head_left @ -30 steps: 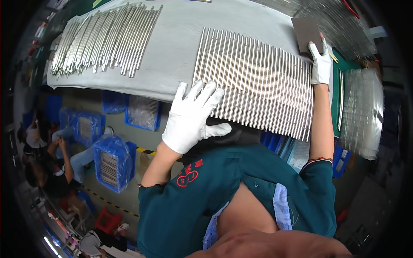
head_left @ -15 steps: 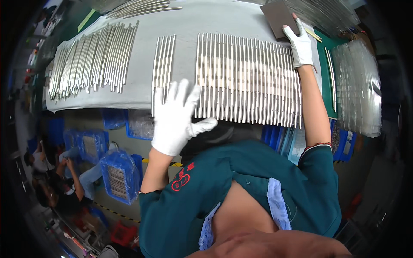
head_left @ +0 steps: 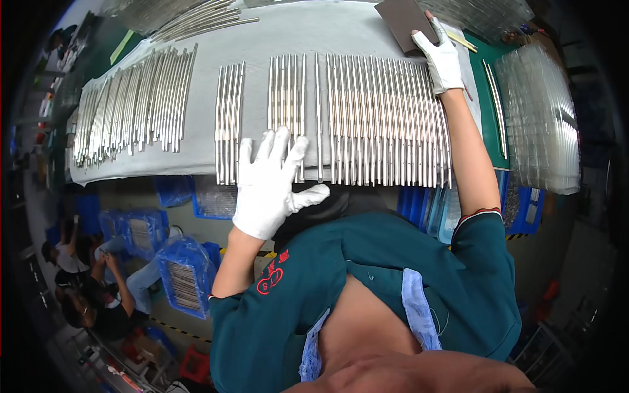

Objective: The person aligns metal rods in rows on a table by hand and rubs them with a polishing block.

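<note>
Silvery metal rods (head_left: 386,118) lie side by side in a long row on the grey cloth in front of me. To their left a single rod (head_left: 319,118) lies apart, then a small group of rods (head_left: 285,85), then another small group (head_left: 229,118). My left hand (head_left: 265,187), white-gloved, has its fingers spread over the lower ends of the middle group. At the far right my right hand (head_left: 440,62), gloved with bare fingertips showing, grips the edge of a flat brown block (head_left: 401,25). The block's underside is hidden.
A looser batch of rods (head_left: 134,105) lies at the left, and more rods (head_left: 203,19) lie at the back. Stacked clear plastic trays (head_left: 537,118) stand at the right. Blue crates (head_left: 185,275) sit on the floor at the left, near seated people (head_left: 98,288).
A small group of rods has come away from the long row toward the left, leaving gaps beside one lone rod. My right hand still grips the brown block. The whole view has shifted slightly.
</note>
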Motion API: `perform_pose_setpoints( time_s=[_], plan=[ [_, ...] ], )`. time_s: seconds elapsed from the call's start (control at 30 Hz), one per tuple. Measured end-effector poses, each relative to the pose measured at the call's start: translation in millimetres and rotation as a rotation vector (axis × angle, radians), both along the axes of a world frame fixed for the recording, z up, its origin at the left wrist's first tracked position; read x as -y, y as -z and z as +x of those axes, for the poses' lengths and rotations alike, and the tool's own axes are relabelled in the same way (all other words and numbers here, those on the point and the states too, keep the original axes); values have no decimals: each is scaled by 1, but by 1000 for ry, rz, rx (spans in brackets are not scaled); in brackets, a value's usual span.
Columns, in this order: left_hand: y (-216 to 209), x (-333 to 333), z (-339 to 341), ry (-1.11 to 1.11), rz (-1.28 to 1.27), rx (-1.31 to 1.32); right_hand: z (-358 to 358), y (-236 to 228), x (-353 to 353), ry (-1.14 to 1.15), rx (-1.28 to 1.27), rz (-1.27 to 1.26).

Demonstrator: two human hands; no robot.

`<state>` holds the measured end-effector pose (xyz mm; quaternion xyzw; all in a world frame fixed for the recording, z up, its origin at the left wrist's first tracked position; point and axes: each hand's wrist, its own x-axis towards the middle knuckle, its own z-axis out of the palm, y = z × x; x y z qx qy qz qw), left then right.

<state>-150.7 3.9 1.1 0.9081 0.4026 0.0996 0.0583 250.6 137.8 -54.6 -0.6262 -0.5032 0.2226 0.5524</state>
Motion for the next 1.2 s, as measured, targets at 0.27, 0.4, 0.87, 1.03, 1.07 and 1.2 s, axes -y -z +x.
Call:
perform_pose_setpoints(
  time_s=[0.27, 0.4, 0.87, 1.03, 1.07, 1.2],
  plan=[
    [3, 2, 9, -23, -16, 26, -2, 0, -1, -9, 5, -4],
    [5, 3, 27, 79, -51, 98, -5, 2, -3, -29, -12, 12],
    [-7, -1, 1, -56, 52, -92, -45, -73, 36, 95, 473, -93],
    [-10, -8, 45, 164, -6, 22, -42, -70, 36, 111, 500, -62],
    [-10, -9, 53, 206, -44, 47, -43, -74, 36, 110, 499, -61],
    [6, -7, 69, 266, -2, 94, -44, -82, 33, 66, 605, -100]
  ],
)
